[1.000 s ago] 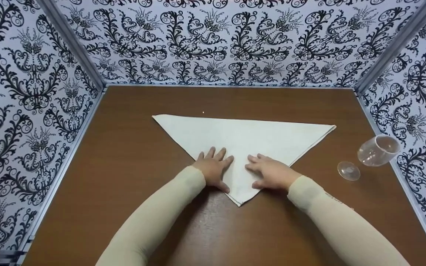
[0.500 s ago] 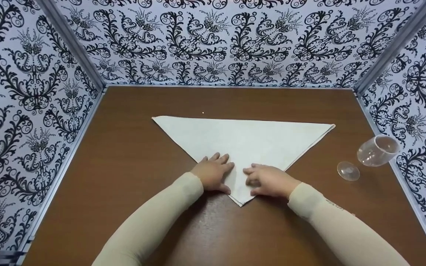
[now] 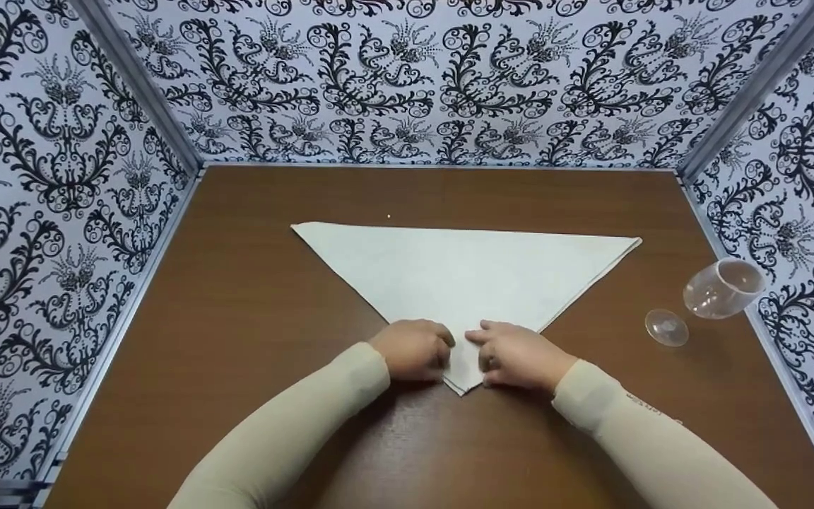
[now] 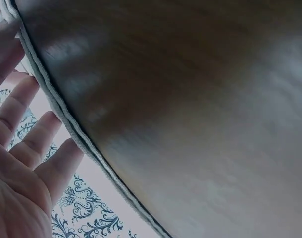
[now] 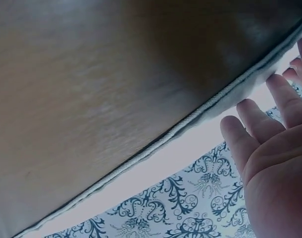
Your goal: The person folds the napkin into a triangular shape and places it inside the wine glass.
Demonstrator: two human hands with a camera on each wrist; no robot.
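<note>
While it lies flat: the napkin [image 3: 463, 272], a folded white triangle, sits left of the tipped glass [image 3: 721, 288].
Feel: likely soft, light, limp.
Hold: near tip.
Hands: left hand [image 3: 413, 350] and right hand [image 3: 520, 355] pinch that tip.

brown table [image 3: 237, 318] | white triangular napkin [image 3: 463, 272] | tipped clear glass [image 3: 721, 288]

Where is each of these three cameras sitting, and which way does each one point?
Head: worn on the head, looking forward and down at the brown table, the white napkin, both sleeves and hands, and a tipped clear glass.
Left wrist: looks along the left hand to the napkin's hemmed edge.
Right wrist: looks along the right hand to the same hem.
Shared: both wrist views show the napkin, the tabletop and the patterned wall.
</note>
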